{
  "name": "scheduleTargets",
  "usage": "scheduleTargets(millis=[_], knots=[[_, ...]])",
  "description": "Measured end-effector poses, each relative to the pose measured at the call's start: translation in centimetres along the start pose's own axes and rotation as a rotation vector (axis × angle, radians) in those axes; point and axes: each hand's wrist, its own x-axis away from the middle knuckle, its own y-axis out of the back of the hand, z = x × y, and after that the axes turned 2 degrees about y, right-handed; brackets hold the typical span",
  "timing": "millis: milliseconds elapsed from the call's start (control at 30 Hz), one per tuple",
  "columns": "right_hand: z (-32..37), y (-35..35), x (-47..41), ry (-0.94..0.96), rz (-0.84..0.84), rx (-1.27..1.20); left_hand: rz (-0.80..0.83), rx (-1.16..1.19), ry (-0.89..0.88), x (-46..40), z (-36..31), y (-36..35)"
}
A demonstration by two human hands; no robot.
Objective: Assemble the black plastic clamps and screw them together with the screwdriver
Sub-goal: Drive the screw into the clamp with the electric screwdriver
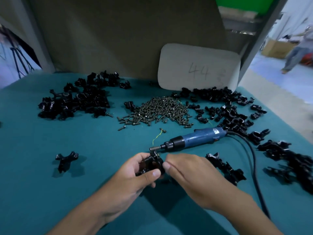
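My left hand [135,173] grips a small black plastic clamp [153,164], fingers curled round it; my right hand [188,173] pinches its right edge, near the blue electric screwdriver [191,139].

White board [199,67] leaning at back of desk [50,192] — handwritten "44", faint scribble beside it unreadable. Screwdriver [199,137] label — too blurred to read.
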Motion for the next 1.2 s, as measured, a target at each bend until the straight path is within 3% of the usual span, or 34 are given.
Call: scheduleTargets(millis=[200,267,367,467,567,633,733,900,1000,1200], knots=[[0.3,0.8,-1.6,-0.377,-0.061,-0.383,-0.137,-0.233,-0.088,-0.2,-0.9,-0.3],[-2.3,3.0,-2.5,-0.531,-0.097,-0.252,-0.199,-0.283,-0.115,-0.2,-1.1,0.0],[-7.4,5.7,-3.8,-0.864,0.122,0.092,-0.258,-0.345,-0.131,-0.2,-1.4,0.4],[-9.4,5.3,-4.2,-1.117,0.258,0.016,-0.272,-0.41,-0.135,-0.2,-1.6,0.7],[-9.7,3.7,-5.0,-1.225,0.166,-0.001,-0.302,-0.453,-0.133,-0.2,-1.7,1.0],[-9.9,3.4,-5.9,-1.287,0.075,-0.15,-0.335,-0.444,-0.138,-0.2,-1.6,1.4],[-9.9,3.7,-6.6,-1.253,-0.116,-0.585,-0.382,-0.409,-0.13,-0.2,-1.7,2.0],[-8.4,3.9,-5.8,-0.945,-0.683,-1.147,-0.451,-0.216,-0.106,-0.6,-2.1,2.6],[-7.0,5.0,-5.4,-0.801,-0.918,-1.36,-0.433,-0.145,-0.089,-0.9,-1.9,2.6],[-4.9,7.4,-4.1,-0.559,-1.231,-1.609,-0.312,0.071,-0.048,-1.1,-1.4,2.4]])
